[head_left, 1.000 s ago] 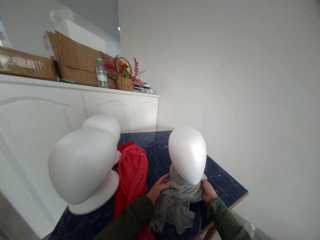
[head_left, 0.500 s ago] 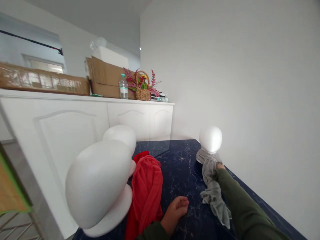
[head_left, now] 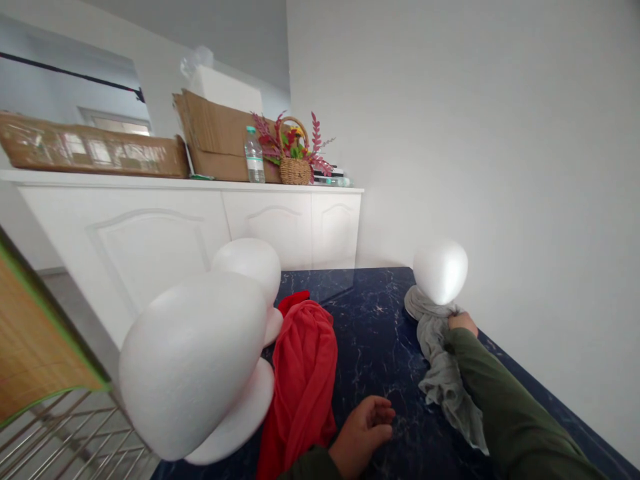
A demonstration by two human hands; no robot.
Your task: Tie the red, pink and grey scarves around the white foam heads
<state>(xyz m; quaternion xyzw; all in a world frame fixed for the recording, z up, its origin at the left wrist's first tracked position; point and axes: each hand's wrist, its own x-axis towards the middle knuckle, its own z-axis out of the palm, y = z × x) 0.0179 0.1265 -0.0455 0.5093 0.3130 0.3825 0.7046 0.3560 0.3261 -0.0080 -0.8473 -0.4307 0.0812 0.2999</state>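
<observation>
At the right side of the table, a white foam mannequin head [head_left: 440, 270] stands with a grey scarf [head_left: 434, 333] around its neck. One end of the scarf trails forward over the tabletop. My right hand [head_left: 463, 323] is closed on the scarf at the neck's right side; its fingertips are partly hidden. My left hand [head_left: 361, 433] rests low in the middle, fingers loosely curved and thumb apart, holding nothing. Just left of it lies a bunched red scarf [head_left: 306, 373]. Beyond that are two more foam heads, a large near one [head_left: 193, 367] and a farther one [head_left: 250, 263].
The dark blue marbled table [head_left: 373, 333] meets a pale wall on the right. Behind it stands a white cabinet [head_left: 150, 233] bearing cardboard boxes [head_left: 215, 137], a water bottle [head_left: 255, 160] and a flower basket [head_left: 295, 170]. A metal rack [head_left: 85, 433] is at lower left.
The view has shifted slightly. My right hand shows more beside the neck, still on the grey scarf. My left hand's fingers look a little farther apart from the thumb.
</observation>
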